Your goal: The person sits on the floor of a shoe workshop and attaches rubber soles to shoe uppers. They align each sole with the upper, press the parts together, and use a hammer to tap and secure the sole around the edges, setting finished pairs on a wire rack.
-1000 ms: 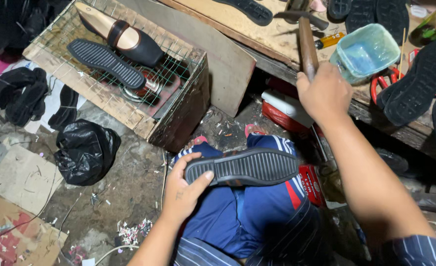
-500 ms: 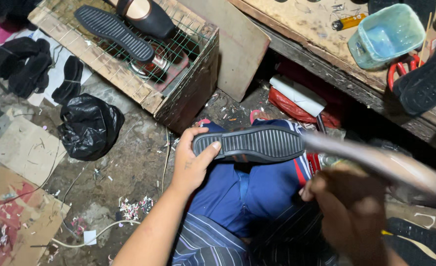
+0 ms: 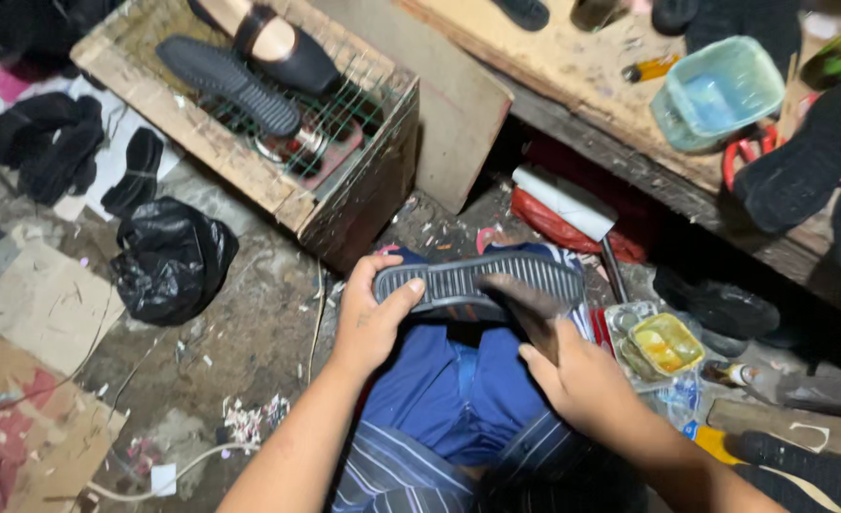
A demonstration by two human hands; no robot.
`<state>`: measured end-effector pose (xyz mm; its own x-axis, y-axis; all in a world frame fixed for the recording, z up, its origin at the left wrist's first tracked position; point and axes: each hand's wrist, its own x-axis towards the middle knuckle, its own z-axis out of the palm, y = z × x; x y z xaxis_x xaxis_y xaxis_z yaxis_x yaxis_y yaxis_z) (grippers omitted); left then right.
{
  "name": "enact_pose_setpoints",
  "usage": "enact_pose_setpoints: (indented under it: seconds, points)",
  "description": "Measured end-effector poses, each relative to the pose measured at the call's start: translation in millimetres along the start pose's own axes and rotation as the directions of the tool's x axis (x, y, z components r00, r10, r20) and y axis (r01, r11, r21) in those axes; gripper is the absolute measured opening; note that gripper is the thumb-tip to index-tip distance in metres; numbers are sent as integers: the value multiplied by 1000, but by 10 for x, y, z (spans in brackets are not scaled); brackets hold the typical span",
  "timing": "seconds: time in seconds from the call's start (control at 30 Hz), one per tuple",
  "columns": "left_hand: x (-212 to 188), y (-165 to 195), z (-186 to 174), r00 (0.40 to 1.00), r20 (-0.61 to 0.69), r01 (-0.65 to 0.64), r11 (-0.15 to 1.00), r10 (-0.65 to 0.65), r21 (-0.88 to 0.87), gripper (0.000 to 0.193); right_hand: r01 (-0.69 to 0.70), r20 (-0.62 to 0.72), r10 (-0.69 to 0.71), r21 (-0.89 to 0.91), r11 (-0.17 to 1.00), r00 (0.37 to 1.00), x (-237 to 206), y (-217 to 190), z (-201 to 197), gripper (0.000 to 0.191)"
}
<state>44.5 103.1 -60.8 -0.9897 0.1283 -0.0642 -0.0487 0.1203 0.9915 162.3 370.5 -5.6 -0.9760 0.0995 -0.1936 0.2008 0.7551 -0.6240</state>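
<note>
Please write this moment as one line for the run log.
left hand: holds ribbed shoe sole | right hand: holds tool handle against sole

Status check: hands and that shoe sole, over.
Left hand grips one end of the ribbed shoe sole on the lap. Right hand holds a blurred tool against it. Nothing in the way.

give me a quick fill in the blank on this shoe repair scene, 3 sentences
1. The left hand grips one end of a ribbed black ____ lying across the lap.
2. The right hand holds a tool against the sole; the tool is too blurred to ____.
3. The small tub on the floor holds something ____ in colour.

Missing words: shoe sole; identify; yellow
</note>
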Motion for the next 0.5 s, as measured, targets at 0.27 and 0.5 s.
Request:
enact_pose_setpoints:
  seconds: [0.27,0.5]
  points:
    - [6,-18,15,1000,23,15,999,-14,-50,42,376,-442,-69,658,653,894,-288,-36,-252,36]
    - [5,-12,34,995,57,87,991,-81,-102,39,124,-450,286,688,715,846,-461,430,-230,41]
